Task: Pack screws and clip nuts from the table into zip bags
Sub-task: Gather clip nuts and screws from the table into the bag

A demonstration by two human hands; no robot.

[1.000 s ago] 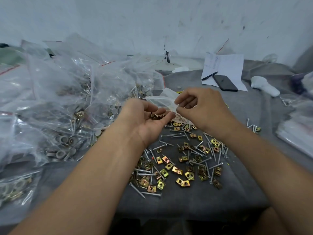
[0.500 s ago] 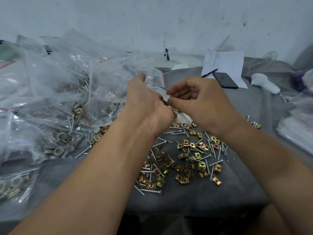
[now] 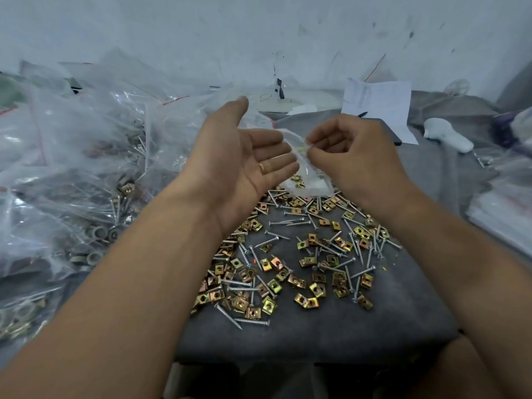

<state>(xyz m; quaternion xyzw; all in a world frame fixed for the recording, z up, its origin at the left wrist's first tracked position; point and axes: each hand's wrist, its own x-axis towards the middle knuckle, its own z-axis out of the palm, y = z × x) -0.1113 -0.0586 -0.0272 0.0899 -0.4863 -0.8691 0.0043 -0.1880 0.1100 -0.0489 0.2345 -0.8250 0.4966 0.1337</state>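
Above the table my right hand point(image 3: 355, 156) pinches the top edge of a small clear zip bag point(image 3: 306, 180), which hangs down with a few clip nuts inside. Just left of the bag, my left hand point(image 3: 244, 156) is held palm up with straight fingers and an empty palm; a ring sits on one finger. Below both hands, several brass-coloured clip nuts point(image 3: 270, 280) and silver screws point(image 3: 290, 223) lie scattered on the grey cloth point(image 3: 331, 332).
A big heap of filled clear zip bags point(image 3: 86, 168) covers the left side. At the back right lie a white paper sheet point(image 3: 380, 105), a dark phone edge, and a white object point(image 3: 449, 135). More clear bags point(image 3: 506, 203) sit at the right edge.
My left hand, which held clip nuts and tipped over the bag's mouth, has turned palm up and is now empty. The right hand has lifted the bag slightly.
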